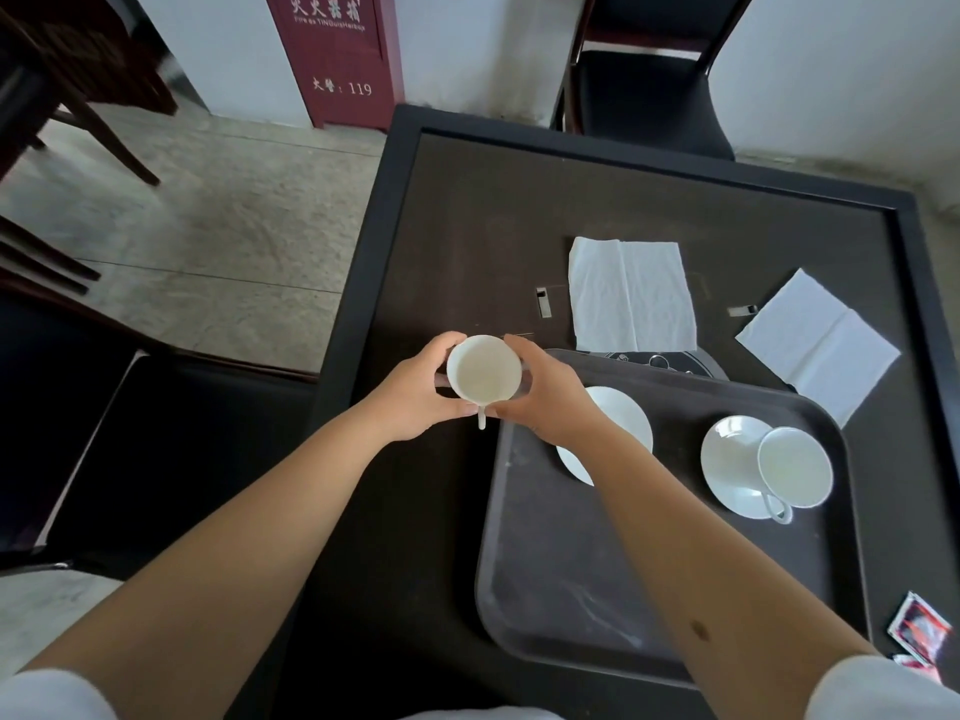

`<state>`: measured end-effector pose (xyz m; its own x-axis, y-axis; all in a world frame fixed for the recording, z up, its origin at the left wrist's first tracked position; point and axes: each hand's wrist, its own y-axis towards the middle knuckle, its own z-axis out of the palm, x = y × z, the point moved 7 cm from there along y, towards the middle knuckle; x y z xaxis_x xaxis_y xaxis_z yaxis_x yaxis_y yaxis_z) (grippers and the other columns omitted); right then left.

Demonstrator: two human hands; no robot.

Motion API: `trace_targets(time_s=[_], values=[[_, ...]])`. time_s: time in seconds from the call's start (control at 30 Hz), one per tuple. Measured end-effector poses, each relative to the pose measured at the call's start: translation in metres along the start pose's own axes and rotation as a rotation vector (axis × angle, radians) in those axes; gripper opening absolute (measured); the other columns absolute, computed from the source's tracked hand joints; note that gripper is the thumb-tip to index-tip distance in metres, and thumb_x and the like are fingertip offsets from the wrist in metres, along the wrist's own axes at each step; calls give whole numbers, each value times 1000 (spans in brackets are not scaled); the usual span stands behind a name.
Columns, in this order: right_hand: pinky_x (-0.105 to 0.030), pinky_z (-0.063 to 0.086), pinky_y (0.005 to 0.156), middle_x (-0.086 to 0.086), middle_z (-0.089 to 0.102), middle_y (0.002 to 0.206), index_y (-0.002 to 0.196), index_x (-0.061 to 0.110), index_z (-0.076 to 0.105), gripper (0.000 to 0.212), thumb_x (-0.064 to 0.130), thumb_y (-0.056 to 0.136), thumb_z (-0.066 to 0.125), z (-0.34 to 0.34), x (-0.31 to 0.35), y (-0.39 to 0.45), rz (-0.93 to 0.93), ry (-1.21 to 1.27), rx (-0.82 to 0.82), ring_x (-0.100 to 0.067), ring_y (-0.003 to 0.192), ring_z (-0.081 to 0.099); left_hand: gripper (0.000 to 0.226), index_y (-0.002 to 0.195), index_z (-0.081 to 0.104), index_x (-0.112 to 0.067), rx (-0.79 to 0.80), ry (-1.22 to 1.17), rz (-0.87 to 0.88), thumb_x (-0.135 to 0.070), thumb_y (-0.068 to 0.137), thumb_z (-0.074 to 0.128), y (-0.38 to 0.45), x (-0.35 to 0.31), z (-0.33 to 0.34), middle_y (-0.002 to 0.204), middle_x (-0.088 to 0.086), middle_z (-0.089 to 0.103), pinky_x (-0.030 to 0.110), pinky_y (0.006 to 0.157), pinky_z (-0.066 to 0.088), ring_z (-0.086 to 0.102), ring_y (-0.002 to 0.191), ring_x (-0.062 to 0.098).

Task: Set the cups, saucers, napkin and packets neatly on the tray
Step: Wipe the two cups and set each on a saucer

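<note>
While both hands, left [415,394] and right [545,392], grasp a cup [483,370] left of the tray [571,589], another cup [794,467] sits on the right saucer [727,459].

A dark square counter [447,241] with a raised black rim carries a dark plastic tray [571,563], two white napkins [631,296] [818,345] lying beyond the tray, and red packets [917,628] by its near right corner.

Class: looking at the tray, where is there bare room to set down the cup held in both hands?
On the tray, the near half below both saucers is bare. The left saucer is bare too. The right saucer already carries a cup.
</note>
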<state>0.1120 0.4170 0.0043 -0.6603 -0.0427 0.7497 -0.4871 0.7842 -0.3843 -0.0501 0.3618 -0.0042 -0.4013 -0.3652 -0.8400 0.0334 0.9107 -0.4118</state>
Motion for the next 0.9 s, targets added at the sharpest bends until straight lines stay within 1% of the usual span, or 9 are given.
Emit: trace_targets(time_s=[0.13,0.3,0.4,0.47,0.53,0.67,0.73,0.8,0.9], values=[[-18,42,86,13,55,125,145,29,36,96,34,65,88,-2,1,-13,7,84,-36,-3,107,57,80,115,32,-74,-45,-10,8,-30,73,84,-15,-10,-3,121,-40,49,20,87,45,54,110,-9],[-26,49,92,16,60,122,137,33,44,85,33,64,88,-6,3,-42,-8,176,-48,-1,110,59,79,126,35,-62,-51,-6,38,-30,73,84,-38,-23,4,120,-40,49,17,81,44,51,111,-13],[-19,52,83,22,62,113,128,39,48,77,35,61,86,-12,4,-66,-23,210,-68,5,102,60,81,132,34,-55,-56,7,59,-30,74,84,-54,-36,13,121,-37,49,15,80,43,51,111,-9],[-13,50,77,28,61,107,124,46,48,75,34,60,86,-18,5,-82,-35,211,-92,9,98,59,79,130,34,-58,-64,17,75,-30,74,84,-66,-45,21,122,-36,49,14,81,43,51,112,-6],[-14,48,79,27,60,108,128,42,48,78,30,62,87,-23,3,-97,-43,197,-105,6,99,58,78,129,35,-58,-70,18,89,-31,74,83,-78,-53,32,122,-36,49,13,80,43,52,112,-6],[-19,47,87,17,58,122,139,29,44,86,29,66,88,-34,-6,-130,-47,172,-129,-2,109,55,79,136,36,-47,-61,-7,94,-28,76,83,-97,-66,59,127,-32,49,20,86,46,52,115,-2],[-15,45,85,20,57,121,135,30,47,81,31,65,88,-41,-11,-147,-55,158,-143,-1,110,54,77,133,37,-52,-50,-8,99,-28,76,83,-105,-75,72,126,-33,49,19,85,46,52,115,-3],[-9,43,79,27,57,115,126,39,48,74,33,64,88,-51,-15,-163,-60,138,-165,6,107,53,76,127,36,-59,-44,0,107,-30,75,83,-111,-85,85,125,-35,50,17,85,44,51,115,-5],[-12,45,82,28,58,112,126,43,47,75,34,63,87,-63,-23,-183,-62,129,-186,6,106,55,81,125,32,-65,-49,9,112,-31,73,84,-117,-97,104,125,-34,50,16,89,43,51,117,-4]])
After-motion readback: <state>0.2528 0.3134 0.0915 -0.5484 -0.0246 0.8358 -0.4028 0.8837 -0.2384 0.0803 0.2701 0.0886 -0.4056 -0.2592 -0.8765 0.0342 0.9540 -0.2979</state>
